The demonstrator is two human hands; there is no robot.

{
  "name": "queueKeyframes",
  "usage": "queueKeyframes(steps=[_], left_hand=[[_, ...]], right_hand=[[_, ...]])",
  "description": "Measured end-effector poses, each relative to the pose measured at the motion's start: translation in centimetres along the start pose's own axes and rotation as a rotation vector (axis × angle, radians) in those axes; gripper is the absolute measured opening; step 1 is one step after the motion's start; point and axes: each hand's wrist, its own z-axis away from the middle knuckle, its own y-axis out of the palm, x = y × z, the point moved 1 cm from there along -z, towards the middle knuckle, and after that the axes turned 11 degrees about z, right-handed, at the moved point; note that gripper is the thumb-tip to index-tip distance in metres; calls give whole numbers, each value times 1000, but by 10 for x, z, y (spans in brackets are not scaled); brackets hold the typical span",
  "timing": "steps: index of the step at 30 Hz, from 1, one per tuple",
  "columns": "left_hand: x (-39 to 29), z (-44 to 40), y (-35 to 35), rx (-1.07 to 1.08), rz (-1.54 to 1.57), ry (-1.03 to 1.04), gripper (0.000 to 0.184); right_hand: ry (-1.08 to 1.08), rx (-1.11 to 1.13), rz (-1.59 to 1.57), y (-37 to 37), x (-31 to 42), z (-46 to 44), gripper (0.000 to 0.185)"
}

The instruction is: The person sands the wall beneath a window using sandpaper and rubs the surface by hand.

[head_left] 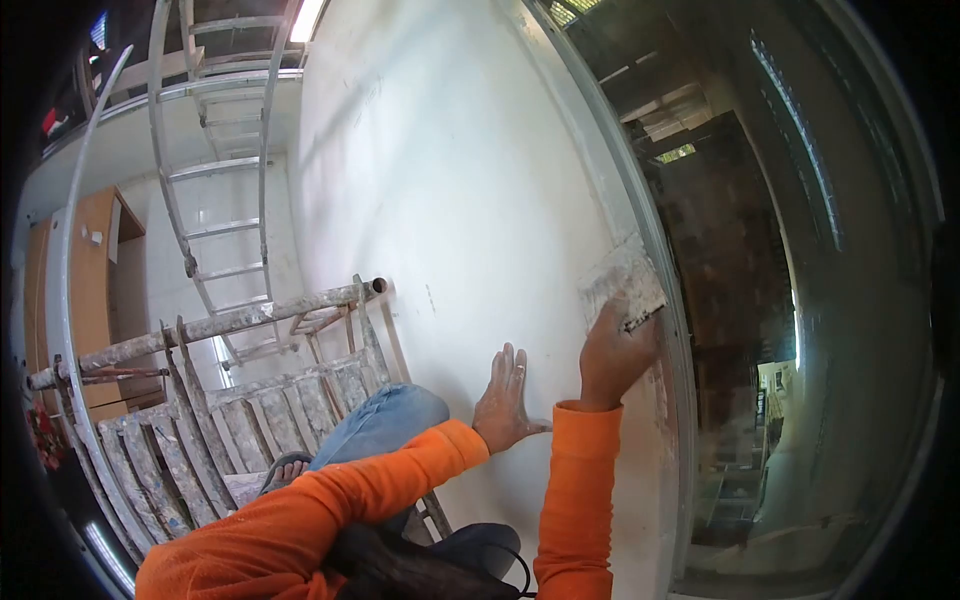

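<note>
On the flat white wall (450, 200), the bare right hand (618, 350) grasps a white-smeared rectangular scraper (622, 284) near its right edge, the bare left hand (508, 405) rests splayed lower; the face appears mostly smoothed, the edge patchy

White wall (450, 200) taken as reference. Left hand (507, 400) spread flat against it, fingers together, thumb out. Right hand (615, 350) grips a whitened scraper (622, 275) at the wall's right margin. I note dark glass (850, 350) right of the wall; left of it, a spattered scaffold pole (230, 321) and metal ladder (225, 228).
</note>
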Motion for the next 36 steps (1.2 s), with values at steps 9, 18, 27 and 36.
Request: queueKeyframes(steps=[9, 18, 27, 36], left_hand=[[9, -1, 8, -47, -11, 45, 135], [4, 1, 4, -15, -5, 19, 134], [1, 0, 1, 18, 25, -25, 134], [3, 2, -1, 56, 15, -33, 132]], right_hand=[[66, 46, 33, 26, 9, -20, 29], [6, 25, -18, 33, 14, -31, 29], [3, 19, -19, 32, 15, -30, 30], [-51, 40, 105, 66, 17, -43, 32]])
